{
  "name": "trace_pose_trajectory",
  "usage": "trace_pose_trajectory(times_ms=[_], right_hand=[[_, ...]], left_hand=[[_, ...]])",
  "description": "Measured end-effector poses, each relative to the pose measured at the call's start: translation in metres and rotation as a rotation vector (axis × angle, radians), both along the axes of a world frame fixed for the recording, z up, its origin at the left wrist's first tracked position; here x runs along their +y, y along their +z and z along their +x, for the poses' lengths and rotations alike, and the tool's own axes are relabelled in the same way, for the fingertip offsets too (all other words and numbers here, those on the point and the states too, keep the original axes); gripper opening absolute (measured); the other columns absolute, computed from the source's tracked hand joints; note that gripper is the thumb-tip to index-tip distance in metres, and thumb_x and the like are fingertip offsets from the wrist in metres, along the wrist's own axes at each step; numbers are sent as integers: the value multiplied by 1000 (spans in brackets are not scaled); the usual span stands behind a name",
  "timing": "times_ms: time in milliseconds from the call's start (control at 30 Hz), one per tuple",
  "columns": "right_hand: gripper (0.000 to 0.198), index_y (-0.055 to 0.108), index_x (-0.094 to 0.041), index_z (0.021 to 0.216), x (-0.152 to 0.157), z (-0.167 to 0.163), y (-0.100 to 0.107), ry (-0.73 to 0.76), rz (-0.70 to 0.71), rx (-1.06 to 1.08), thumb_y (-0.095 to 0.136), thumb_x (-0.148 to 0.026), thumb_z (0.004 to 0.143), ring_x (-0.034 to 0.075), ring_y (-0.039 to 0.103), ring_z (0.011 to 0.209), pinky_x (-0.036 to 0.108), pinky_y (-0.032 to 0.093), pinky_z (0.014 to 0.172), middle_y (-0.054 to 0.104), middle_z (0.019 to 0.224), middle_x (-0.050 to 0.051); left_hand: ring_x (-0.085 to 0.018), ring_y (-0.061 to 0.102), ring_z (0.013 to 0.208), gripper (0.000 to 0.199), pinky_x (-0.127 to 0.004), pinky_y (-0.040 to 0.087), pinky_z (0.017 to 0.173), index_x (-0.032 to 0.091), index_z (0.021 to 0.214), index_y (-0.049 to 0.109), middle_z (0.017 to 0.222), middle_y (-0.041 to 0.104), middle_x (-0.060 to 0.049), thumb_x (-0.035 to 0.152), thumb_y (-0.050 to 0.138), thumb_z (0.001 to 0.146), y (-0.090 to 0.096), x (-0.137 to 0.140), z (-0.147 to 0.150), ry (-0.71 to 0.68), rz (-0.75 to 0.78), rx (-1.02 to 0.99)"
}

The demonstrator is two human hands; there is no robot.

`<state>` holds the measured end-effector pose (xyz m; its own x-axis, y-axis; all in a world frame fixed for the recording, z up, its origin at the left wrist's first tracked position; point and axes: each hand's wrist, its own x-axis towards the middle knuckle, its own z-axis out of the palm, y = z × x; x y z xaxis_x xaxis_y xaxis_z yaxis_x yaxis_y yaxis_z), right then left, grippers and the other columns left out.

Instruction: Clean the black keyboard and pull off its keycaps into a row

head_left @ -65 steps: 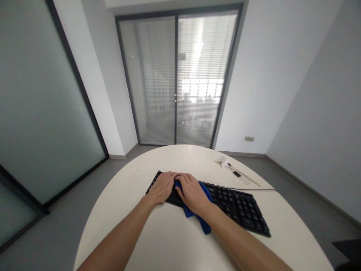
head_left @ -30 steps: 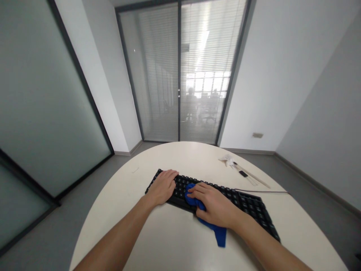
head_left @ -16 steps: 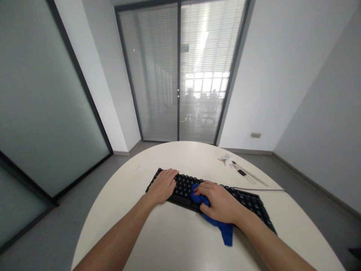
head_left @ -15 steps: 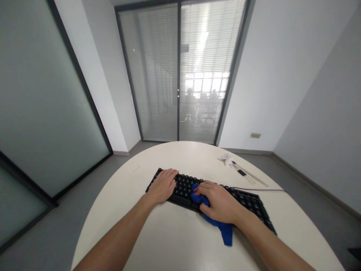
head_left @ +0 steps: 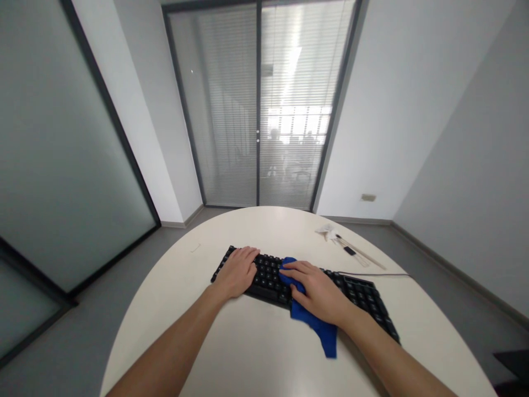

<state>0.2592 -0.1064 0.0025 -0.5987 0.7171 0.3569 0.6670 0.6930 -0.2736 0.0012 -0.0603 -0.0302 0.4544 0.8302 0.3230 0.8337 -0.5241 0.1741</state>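
A black keyboard (head_left: pixel 266 278) lies across the table, slanting down to the right. On its left end rests my left hand (head_left: pixel 237 271), palm down, its fingers stretched over the keys and holding nothing. My right hand (head_left: pixel 319 292) presses a bunched blue cloth (head_left: pixel 316 325) onto the middle keys, with the fingers bent over it. One part of the cloth shows beyond the fingertips, and a tail hangs over the keyboard's near edge onto the table. My right hand and forearm hide some of the keys to the right.
On the round white table (head_left: pixel 248 353), a crumpled white wrapper (head_left: pixel 326 230), a thin stick-like brush (head_left: pixel 363 253) and a small black-ended tool (head_left: pixel 349 251) lie at the far right. The keyboard's cable (head_left: pixel 376 274) runs off the right edge. A thin bent wire (head_left: pixel 195 248) lies at the left.
The fingers of my right hand have spread out somewhat over the cloth, and more cloth shows beyond them at the keyboard's far edge. My left hand stays in place.
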Motion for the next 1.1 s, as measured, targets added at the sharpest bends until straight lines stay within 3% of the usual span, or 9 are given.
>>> trace_pose_trajectory(times_ms=[300, 500, 700, 800, 933, 1100], right_hand=[[39, 74, -25, 106, 3, 42, 28, -51, -143, -89, 56, -11, 75, 23, 65, 102, 38, 50, 96, 73, 106, 4], [40, 78, -25, 97, 8, 73, 34, -37, -253, -64, 55, -9, 68, 22, 68, 97, 34, 51, 93, 75, 104, 3], [33, 78, -24, 97, 11, 93, 37, -120, -360, -45, 59, -16, 72, 24, 68, 97, 34, 51, 93, 76, 104, 3], [31, 77, -23, 99, 14, 93, 37, -158, -321, -34, 58, -19, 75, 25, 68, 97, 35, 50, 93, 76, 103, 5], [40, 75, -21, 112, 18, 85, 32, -92, -225, -17, 55, -17, 78, 26, 64, 109, 38, 46, 102, 73, 116, 7], [41, 76, -22, 112, 21, 89, 29, -123, -283, -78, 58, -19, 75, 26, 65, 110, 36, 45, 103, 72, 120, 6]], left_hand=[[-23, 44, 137, 46, -44, 29, 120, 15, 139, 51, 145, 53, -9, 21, 32, 98, 0, -1, -1, -1, 6, -4], [-23, 45, 136, 46, -44, 30, 119, 14, 139, 51, 144, 54, -9, 20, 33, 97, 1, -2, -1, -1, 9, 3], [-23, 45, 135, 45, -43, 31, 119, 14, 138, 51, 144, 55, -8, 19, 33, 97, 0, -1, -2, 0, 23, 4], [-23, 45, 135, 45, -43, 31, 119, 15, 138, 52, 144, 55, -8, 19, 34, 97, -1, 0, -2, -2, 25, 3], [-23, 45, 135, 46, -44, 31, 119, 15, 138, 51, 144, 54, -9, 19, 33, 97, -2, 1, -3, -3, 30, -1], [-22, 46, 135, 45, -44, 31, 119, 15, 138, 52, 143, 55, -8, 19, 34, 97, -3, 1, -3, -12, 36, -16]])
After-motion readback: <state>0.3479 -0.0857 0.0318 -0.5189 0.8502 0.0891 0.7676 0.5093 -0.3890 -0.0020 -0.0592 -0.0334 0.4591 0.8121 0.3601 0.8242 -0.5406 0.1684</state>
